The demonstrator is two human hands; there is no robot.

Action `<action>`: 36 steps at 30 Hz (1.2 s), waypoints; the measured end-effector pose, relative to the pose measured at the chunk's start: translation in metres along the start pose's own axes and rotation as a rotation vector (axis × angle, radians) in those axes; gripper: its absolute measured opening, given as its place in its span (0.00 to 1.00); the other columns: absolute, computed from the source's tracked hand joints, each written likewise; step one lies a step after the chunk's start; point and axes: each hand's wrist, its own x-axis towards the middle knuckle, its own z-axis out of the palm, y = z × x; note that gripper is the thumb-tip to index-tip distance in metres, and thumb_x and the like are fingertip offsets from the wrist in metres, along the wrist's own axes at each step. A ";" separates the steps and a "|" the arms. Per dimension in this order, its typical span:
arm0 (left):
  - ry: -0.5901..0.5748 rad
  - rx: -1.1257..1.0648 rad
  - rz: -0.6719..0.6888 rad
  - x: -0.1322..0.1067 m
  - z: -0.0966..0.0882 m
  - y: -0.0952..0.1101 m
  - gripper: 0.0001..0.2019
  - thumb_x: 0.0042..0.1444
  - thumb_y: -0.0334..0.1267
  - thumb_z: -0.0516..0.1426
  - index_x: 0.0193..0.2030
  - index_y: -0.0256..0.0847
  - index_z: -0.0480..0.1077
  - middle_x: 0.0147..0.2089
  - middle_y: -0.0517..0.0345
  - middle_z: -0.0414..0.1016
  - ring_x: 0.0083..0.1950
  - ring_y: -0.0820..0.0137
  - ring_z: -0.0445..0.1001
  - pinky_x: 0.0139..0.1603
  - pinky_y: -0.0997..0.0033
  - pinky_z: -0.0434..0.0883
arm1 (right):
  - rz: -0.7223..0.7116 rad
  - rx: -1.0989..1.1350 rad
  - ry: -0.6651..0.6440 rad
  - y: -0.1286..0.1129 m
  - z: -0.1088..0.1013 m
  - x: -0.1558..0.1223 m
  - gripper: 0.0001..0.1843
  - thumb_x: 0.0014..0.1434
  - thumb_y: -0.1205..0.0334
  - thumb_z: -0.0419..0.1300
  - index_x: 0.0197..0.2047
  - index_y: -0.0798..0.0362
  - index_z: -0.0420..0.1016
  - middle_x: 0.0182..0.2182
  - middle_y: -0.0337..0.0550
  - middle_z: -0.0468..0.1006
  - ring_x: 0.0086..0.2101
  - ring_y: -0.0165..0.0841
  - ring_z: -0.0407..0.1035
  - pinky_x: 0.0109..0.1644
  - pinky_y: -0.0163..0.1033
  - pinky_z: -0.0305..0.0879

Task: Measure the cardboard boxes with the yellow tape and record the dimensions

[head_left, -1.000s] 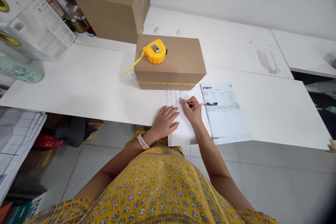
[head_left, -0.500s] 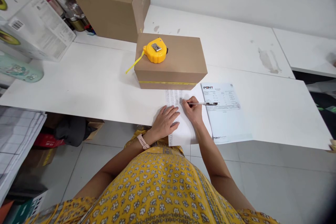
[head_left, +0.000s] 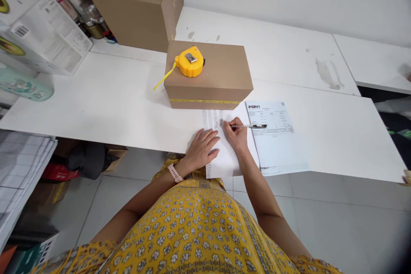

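Fingers of the right hand (head_left: pixel 236 135) are closed round a pen (head_left: pixel 257 126), its tip at the columns of handwriting (head_left: pixel 212 119) on a white sheet (head_left: pixel 227 162), which lies directly in front of the brown box (head_left: pixel 221 68). Fingers of the left hand (head_left: pixel 203 149) lie loosely spread and flat on that same sheet, gripping nothing and covering part of the writing; a pale pink watch (head_left: pixel 175 173) circles the wrist. The brown box stands right at the sheet's far end; whether it touches or overlaps the paper cannot be told. On top of the brown box, toward its left side, sits a yellow tape measure (head_left: pixel 189 67), with a yellow strap (head_left: pixel 165 75) hanging past the box's left edge. In front of the brown box and to its right lies a printed page (head_left: pixel 279 150) headed PONY; the back end of the pen reaches over it. Beneath them all is a white table (head_left: pixel 122 102), marked by a scuffed patch (head_left: pixel 328 75) well to the right of the box. Behind the brown box and to its left, larger cartons (head_left: pixel 135 17) are stacked; farther left of it come white cases (head_left: pixel 49 36) with avocado pictures and a mint-green bottle (head_left: pixel 25 85) just beside them.
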 end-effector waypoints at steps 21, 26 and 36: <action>-0.005 -0.010 -0.003 0.000 0.000 0.000 0.18 0.68 0.40 0.57 0.62 0.39 0.71 0.70 0.45 0.71 0.73 0.54 0.65 0.76 0.43 0.58 | 0.004 0.000 0.001 0.000 0.000 -0.001 0.17 0.57 0.53 0.66 0.26 0.48 0.62 0.21 0.31 0.64 0.24 0.28 0.58 0.31 0.37 0.57; 0.000 -0.003 -0.005 0.000 0.000 0.000 0.17 0.69 0.40 0.56 0.62 0.40 0.71 0.70 0.46 0.71 0.73 0.55 0.65 0.76 0.44 0.58 | 0.005 0.000 0.014 0.001 -0.001 -0.001 0.16 0.57 0.54 0.65 0.26 0.48 0.62 0.21 0.30 0.62 0.24 0.27 0.57 0.30 0.37 0.55; 0.007 0.009 0.008 -0.001 0.002 -0.001 0.18 0.69 0.41 0.56 0.62 0.39 0.71 0.70 0.46 0.71 0.73 0.55 0.65 0.76 0.44 0.58 | 0.011 0.000 0.017 0.000 0.000 -0.001 0.16 0.56 0.55 0.65 0.26 0.48 0.62 0.21 0.30 0.63 0.24 0.27 0.57 0.30 0.37 0.55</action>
